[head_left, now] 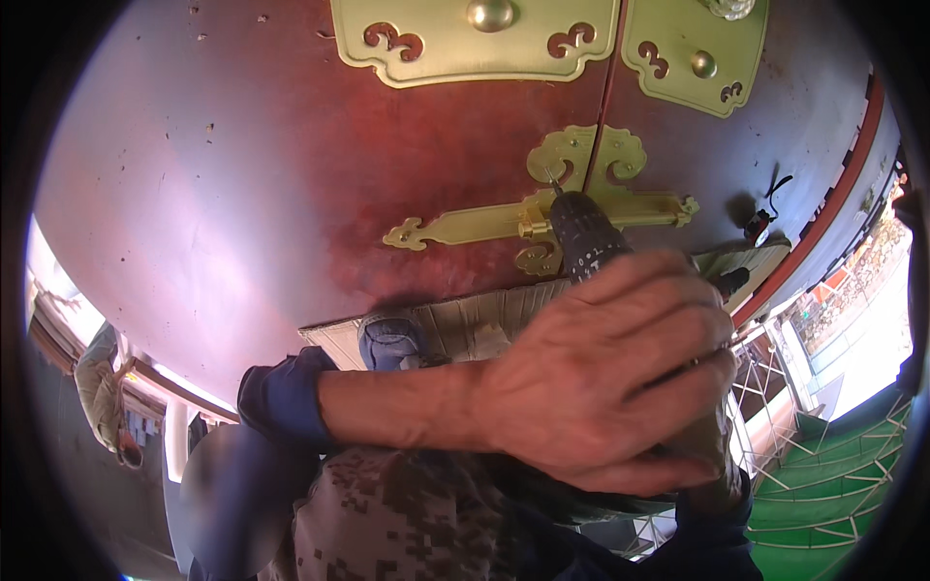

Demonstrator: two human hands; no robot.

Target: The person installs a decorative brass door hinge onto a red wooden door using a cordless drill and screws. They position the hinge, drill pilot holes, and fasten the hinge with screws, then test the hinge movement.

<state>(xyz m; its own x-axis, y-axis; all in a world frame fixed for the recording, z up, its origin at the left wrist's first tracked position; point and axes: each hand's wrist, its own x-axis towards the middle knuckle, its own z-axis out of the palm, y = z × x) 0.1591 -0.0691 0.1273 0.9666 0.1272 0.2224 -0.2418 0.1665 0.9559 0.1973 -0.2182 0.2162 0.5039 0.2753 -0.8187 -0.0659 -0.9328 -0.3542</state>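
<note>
My left hand [620, 373] reaches across from the left and wraps over the body of a black power drill [589, 237]. The drill points up and away, its thin bit over the upper left scroll of a brass latch fitting [475, 224]; whether the tip touches the metal I cannot tell. The fitting spans the seam between two dark red, glossy door leaves [291, 184]. My right hand [715, 455] is behind the left one at the drill's rear; only a little of it shows, and its fingers are hidden.
Brass plates with round knobs [489, 14] sit higher on the doors. Below lie a cardboard sheet [455, 324] and a blue shoe [392, 339]. A small dark object with a black strap [760, 225] is at right. Green netting [823, 474] and another person [100, 387] are further off.
</note>
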